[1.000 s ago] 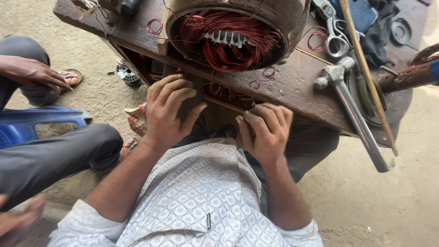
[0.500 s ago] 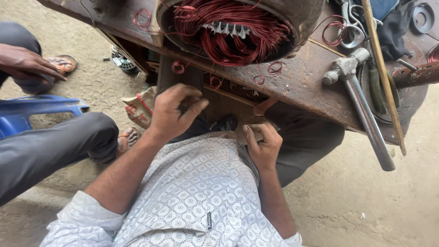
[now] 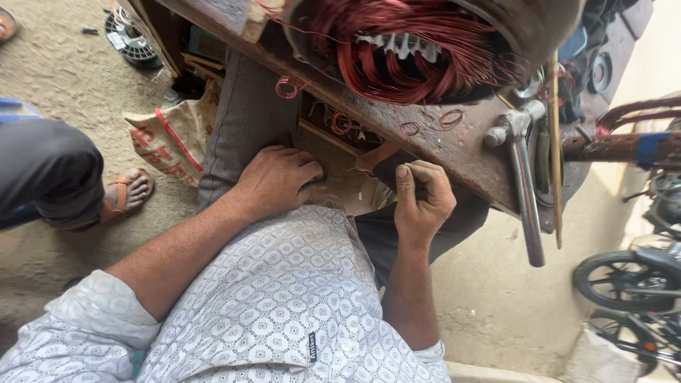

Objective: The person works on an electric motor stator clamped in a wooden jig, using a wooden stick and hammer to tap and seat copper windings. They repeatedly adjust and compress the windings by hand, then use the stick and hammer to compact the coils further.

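My left hand (image 3: pixel 280 181) rests on my grey-trousered left thigh (image 3: pixel 245 117), just below the bench edge. Its fingers are curled in at my lap and nothing shows in them. My right hand (image 3: pixel 423 198) is beside it under the bench, thumb up and fingers closed around a dark flat piece (image 3: pixel 389 170). What that piece is I cannot tell. Above both hands a motor stator (image 3: pixel 418 50) wound with red copper wire lies on the rusty wooden bench (image 3: pixel 433 142).
A hammer (image 3: pixel 523 188) and a thin wooden stick (image 3: pixel 554 149) hang over the bench's right edge. Small copper wire loops (image 3: pixel 287 87) lie on the bench. A printed sack (image 3: pixel 174 135) and another person's sandalled foot (image 3: pixel 126 195) are at left; a motorcycle wheel (image 3: pixel 617 280) is at right.
Both hands have come down from the bench edge to my lap beneath it. The right hand has closed on the dark piece. The view has tilted and drawn closer.
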